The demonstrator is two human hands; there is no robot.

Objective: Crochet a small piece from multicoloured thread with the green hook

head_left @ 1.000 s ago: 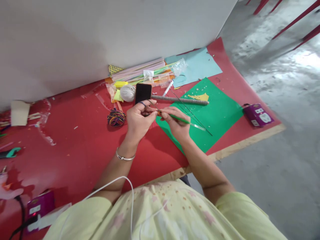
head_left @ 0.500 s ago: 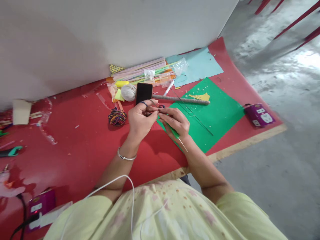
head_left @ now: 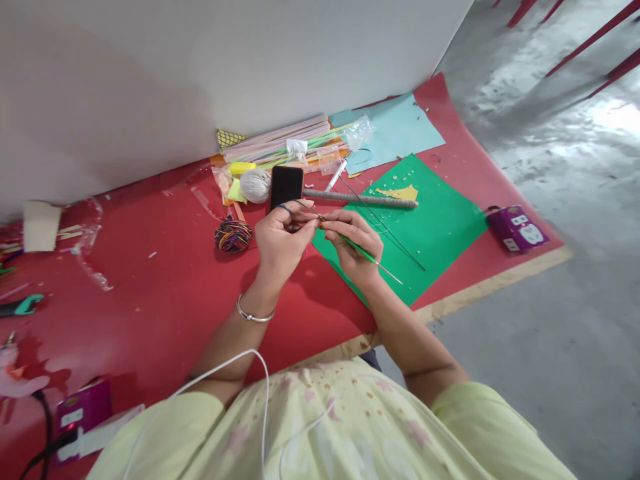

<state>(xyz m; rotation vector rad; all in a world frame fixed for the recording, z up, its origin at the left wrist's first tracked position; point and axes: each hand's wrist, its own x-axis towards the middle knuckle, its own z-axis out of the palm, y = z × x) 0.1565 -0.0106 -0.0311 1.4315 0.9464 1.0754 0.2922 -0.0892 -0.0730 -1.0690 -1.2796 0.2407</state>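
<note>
Pinching: the right hand (head_left: pixel 356 250) grips a thin green-wrapped wire (head_left: pixel 367 256) between thumb and fingers.
Left hand (head_left: pixel 281 239): closed on the wire's near tip, fingertips touching the right hand's.
Wire's long axis: from the meeting fingertips, down and right, its bare end sticking out past the right hand.
Place: held above the green paper sheet (head_left: pixel 440 227), on the red mat (head_left: pixel 165 287).
Nearby: yarn ball (head_left: pixel 233 236) left of the hands.

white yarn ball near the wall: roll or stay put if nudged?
The white yarn ball is round, so a nudge would probably roll it. It sits close beside the black block and yellow scraps, which would likely stop it soon. It looks like wound thread, so probably light and soft to grip.
</note>
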